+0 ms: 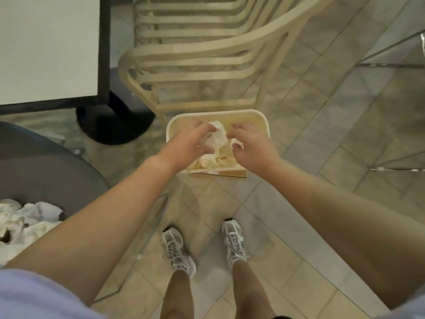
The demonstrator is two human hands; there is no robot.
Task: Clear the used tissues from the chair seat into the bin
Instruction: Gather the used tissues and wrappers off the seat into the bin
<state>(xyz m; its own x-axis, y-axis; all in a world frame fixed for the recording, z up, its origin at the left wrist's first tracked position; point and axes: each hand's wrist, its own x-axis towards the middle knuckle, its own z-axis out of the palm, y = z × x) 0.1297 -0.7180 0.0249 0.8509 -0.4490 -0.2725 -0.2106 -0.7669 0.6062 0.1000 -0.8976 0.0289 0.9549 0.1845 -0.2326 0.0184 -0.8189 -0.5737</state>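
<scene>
- Head view: the person stands over the bin [257, 116], a pale box on the floor tiles, with both arms stretched out above its open top.
- The left hand [188, 143] holds a crumpled white tissue [215, 137] with curled fingers; the wad sticks out toward the right hand and hangs directly over the inside of the bin.
- The right hand [251, 146] is just beside the wad, its fingers loosely bent. A small white scrap shows at its fingertips, but I cannot tell if it pinches this scrap or only touches it.
- More crumpled tissues [207, 161] already lie in the bin, near its front edge.
- The wad has no clear long axis; it is a rough ball. The bin is straight below it, so I judge the drop needs only that the fingers let go.
- On the gray chair seat [46, 162], at the left, a pile [30, 217] of stained tissues remains near its front edge. The task is only partly done.
- The pile is nearer to the left arm, which passes just above it.
- Beige plastic chairs [195, 54] stand stacked behind the bin, and a white table [46, 47] is at the far left.
</scene>
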